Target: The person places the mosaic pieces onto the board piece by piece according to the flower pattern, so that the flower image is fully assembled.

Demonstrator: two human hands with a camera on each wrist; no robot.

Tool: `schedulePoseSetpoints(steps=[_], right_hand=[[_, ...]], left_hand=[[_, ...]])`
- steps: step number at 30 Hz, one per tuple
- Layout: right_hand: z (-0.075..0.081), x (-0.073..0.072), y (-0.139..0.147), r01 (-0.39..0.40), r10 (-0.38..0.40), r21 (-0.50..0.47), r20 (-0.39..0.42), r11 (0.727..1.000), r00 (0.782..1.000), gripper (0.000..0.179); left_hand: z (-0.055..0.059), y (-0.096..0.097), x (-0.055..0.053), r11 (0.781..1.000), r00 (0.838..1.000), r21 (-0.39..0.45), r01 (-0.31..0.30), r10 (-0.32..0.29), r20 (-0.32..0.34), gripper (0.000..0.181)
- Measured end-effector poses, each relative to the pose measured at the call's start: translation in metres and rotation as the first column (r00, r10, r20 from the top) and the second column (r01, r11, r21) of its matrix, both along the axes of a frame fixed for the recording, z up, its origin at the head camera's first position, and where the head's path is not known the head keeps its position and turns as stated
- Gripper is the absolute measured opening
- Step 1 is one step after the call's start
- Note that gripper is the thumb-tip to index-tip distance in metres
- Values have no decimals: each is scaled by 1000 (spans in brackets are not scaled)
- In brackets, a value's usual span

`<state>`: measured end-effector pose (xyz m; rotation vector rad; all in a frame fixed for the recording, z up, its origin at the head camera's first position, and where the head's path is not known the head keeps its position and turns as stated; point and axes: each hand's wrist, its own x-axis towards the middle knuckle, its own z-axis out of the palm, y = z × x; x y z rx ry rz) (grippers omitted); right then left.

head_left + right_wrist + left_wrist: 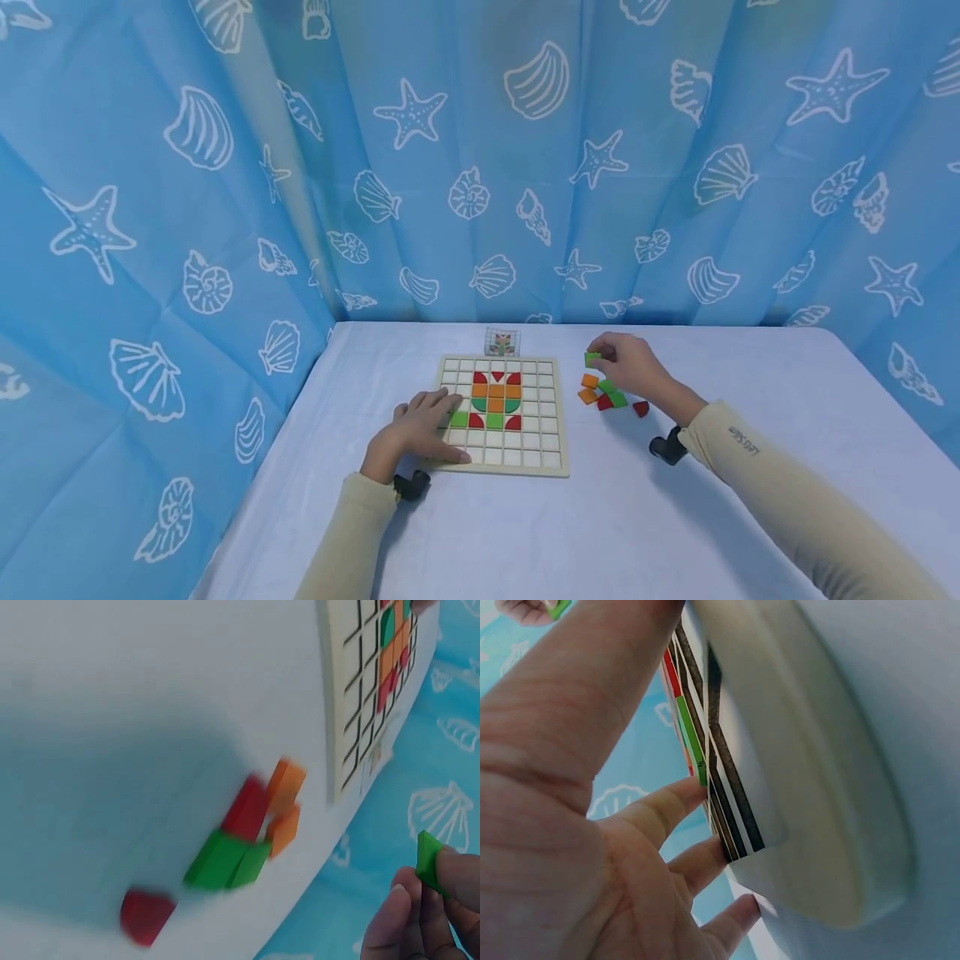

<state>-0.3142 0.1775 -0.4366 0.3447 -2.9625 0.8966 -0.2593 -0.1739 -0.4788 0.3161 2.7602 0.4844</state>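
My right hand pinches a green tile between thumb and fingers, above the far side of a small tile pile. My left hand lies with spread fingers over the left edge of a white gridded board, its fingertips near a light green square. Red, orange and green pieces form a pattern in the board's middle, with orange squares at its centre. In the left wrist view the thumb and fingers straddle the board's corner, seen edge-on.
Right of the board lie loose tiles: orange ones, green ones and a red one. A red piece sits apart. Behind the board is a small pattern card. A blue shell-print curtain borders the white table.
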Motion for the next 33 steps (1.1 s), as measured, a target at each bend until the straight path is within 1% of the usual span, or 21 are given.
schedulePoseSetpoints(steps=[4, 8, 12, 16, 20, 26, 33], right_hand=[[-4, 3, -18, -8, 10, -38, 41, 999, 999, 21], [-13, 8, -34, -14, 21, -76, 90, 997, 996, 19], [-26, 13, -47, -38, 47, -76, 117, 996, 992, 17], [-38, 19, -59, -86, 94, -67, 133, 994, 987, 14], [-46, 25, -69, -111, 119, -64, 143, 992, 983, 11], [-50, 29, -78, -138, 147, -70, 157, 988, 976, 11], [-48, 29, -81, -149, 162, -86, 177, 985, 971, 10]], left_hand=[[-1, 0, 0, 1000, 1000, -5, 7, -7, -6, 104], [-3, 0, 0, 1000, 1000, -12, 1, -1, 0, 104], [-5, 2, 0, 1000, 1000, -13, -3, 3, 8, 103], [-5, 2, 0, 1000, 1000, -25, 2, -2, 5, 103], [-4, 2, 0, 1000, 1000, -27, 6, -6, -3, 103], [-3, 1, 0, 1000, 1000, -18, 10, -10, -11, 103], [-3, -1, -3, 1000, 1000, -23, 13, -13, -9, 103]])
